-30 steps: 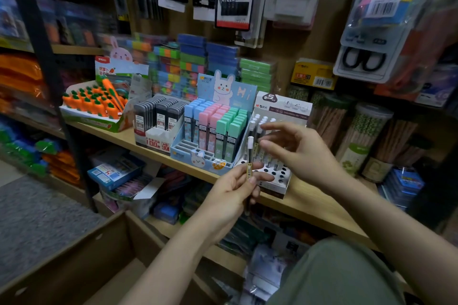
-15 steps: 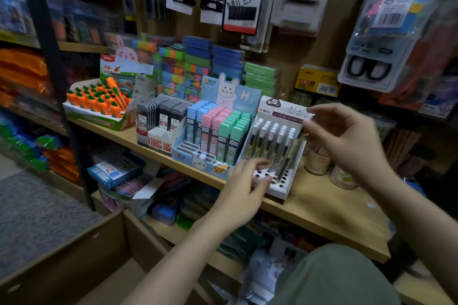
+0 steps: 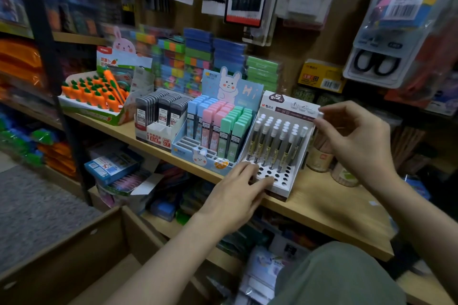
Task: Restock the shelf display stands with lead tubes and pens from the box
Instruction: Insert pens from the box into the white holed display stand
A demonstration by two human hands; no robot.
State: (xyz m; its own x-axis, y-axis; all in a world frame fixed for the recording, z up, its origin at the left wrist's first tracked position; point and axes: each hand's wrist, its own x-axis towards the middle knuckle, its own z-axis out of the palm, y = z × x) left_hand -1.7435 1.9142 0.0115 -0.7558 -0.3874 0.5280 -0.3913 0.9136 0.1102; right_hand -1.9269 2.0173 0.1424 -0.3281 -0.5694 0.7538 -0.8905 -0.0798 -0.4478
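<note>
White-capped pens (image 3: 277, 142) are stood in rows in the holes of a white display stand (image 3: 285, 184), which is set on the wooden shelf (image 3: 329, 215). The front rows of holes are seen unfilled. The stand's front left corner is touched by the left hand (image 3: 235, 195), whose fingers (image 3: 262, 182) are laid almost straight across the front holes, just below the pens and holding nothing. The upper right corner of the stand's back card is pinched by the right hand (image 3: 357, 141) between thumb and forefinger, the other fingers being loosely curled; the pens lie between the two hands. Just left of the stand, pastel lead tubes (image 3: 218, 129) are held in a blue rabbit-printed stand (image 3: 205, 156), and dark lead tubes (image 3: 161, 110) in a further box beyond it. A cardboard box (image 3: 74, 255) is seen below the shelf at the lower left.
</note>
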